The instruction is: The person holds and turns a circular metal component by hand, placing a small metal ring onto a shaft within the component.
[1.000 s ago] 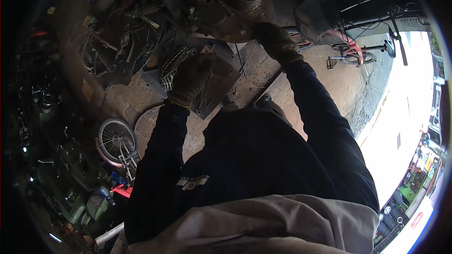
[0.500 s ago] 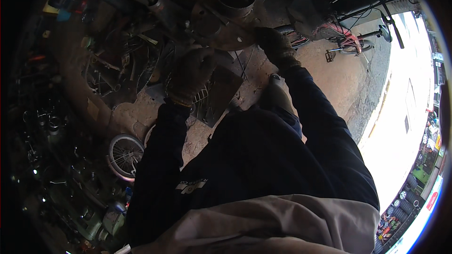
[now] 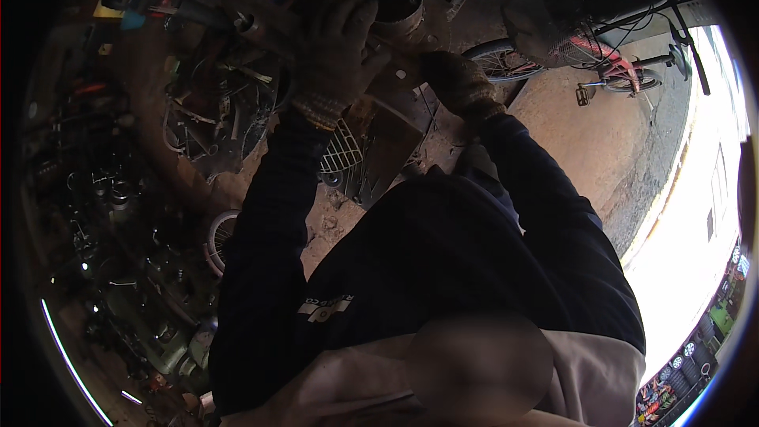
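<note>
Both my hands wear dark knit work gloves. My left hand [image 3: 336, 55] is spread with its fingers apart, over the left part of a dark metal plate [image 3: 395, 77] and beside a short round metal pipe piece [image 3: 395, 1]. Whether its palm touches the plate I cannot tell. The pipe piece stands at the plate's far side, its hollow mouth facing up. At the plate's right edge my right hand [image 3: 458, 83] is closed, fingers curled round the rim. Much of the plate is dark and hidden by the left glove.
A red bicycle [image 3: 605, 55] stands at the right on the concrete floor. Scrap metal [image 3: 209, 122] lies to the left, near a wire grille [image 3: 341, 150] and sheet metal [image 3: 387, 146]. A small wheel [image 3: 221, 241] is beside my left forearm. Dark machine parts [image 3: 118, 190] crowd the far left.
My left hand has moved forward and opened from a curled shape to spread fingers. My right hand stays at the plate's edge. The whole view has shifted slightly.
</note>
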`<state>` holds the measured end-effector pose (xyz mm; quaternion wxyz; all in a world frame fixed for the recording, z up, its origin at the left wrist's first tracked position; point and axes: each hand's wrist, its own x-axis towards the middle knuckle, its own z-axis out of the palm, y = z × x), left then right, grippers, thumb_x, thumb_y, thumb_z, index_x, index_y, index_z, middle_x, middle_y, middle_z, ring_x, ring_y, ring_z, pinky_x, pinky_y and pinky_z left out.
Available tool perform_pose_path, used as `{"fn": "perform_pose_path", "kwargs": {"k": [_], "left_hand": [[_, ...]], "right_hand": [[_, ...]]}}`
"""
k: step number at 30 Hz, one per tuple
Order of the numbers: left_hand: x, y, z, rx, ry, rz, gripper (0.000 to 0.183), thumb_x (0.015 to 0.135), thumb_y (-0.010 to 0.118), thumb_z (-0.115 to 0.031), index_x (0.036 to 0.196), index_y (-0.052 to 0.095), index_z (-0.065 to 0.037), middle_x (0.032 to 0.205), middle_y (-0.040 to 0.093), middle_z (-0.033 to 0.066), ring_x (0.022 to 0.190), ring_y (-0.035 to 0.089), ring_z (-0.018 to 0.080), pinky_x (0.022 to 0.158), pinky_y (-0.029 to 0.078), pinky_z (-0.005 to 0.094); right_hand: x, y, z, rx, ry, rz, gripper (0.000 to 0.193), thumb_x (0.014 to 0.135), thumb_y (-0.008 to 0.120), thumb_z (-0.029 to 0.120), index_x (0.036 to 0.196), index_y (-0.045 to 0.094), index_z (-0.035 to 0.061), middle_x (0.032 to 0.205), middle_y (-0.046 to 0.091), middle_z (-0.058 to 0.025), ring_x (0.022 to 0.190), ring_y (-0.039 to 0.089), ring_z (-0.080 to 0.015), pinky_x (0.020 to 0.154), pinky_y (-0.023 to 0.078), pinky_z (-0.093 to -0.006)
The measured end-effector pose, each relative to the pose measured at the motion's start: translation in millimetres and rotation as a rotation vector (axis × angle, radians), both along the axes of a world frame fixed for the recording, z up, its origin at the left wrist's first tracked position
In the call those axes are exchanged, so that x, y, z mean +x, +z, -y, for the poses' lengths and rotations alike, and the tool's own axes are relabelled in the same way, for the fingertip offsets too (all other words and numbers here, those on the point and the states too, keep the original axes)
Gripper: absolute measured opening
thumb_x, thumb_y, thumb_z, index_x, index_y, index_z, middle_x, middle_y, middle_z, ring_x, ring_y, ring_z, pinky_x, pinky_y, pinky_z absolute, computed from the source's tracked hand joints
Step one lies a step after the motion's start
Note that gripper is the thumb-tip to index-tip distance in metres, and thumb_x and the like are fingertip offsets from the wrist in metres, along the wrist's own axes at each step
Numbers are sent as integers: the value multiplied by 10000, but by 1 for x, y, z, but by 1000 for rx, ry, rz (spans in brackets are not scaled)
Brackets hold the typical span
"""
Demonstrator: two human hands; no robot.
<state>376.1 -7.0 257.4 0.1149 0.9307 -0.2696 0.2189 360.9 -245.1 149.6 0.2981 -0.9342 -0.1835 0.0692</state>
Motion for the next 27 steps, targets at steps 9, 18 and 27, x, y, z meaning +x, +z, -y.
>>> {"fn": "perform_pose_path", "kwargs": {"k": [9, 18, 27], "left_hand": [[41, -48, 29, 371, -46, -129, 979, 736, 803, -571, 1553, 420, -191, 1336, 599, 156, 1269, 552, 364, 1066, 458, 515], [46, -57, 24, 334, -47, -92, 856, 754, 781, -582, 1485, 509, -227, 1181, 666, 133, 1079, 644, 345, 990, 475, 524], [43, -66, 30, 246, 7, -15, 775, 765, 769, -594, 1418, 566, -228, 1023, 639, 92, 976, 623, 298, 939, 485, 532]], "right_hand": [[-1, -53, 2, 507, -232, 225, 496, 1042, 567, 441, 1378, 570, 75, 1195, 692, -147, 1068, 692, -243, 892, 557, -397], [-13, -50, -27, 1171, -658, 201, 701, 1055, 475, 555, 1489, 429, 7, 1232, 661, -175, 1083, 668, -219, 942, 541, -379], [20, -46, -24, 1258, -814, 290, 713, 1051, 485, 565, 1454, 470, -23, 1255, 649, -178, 1157, 639, -232, 1016, 512, -384]]}}
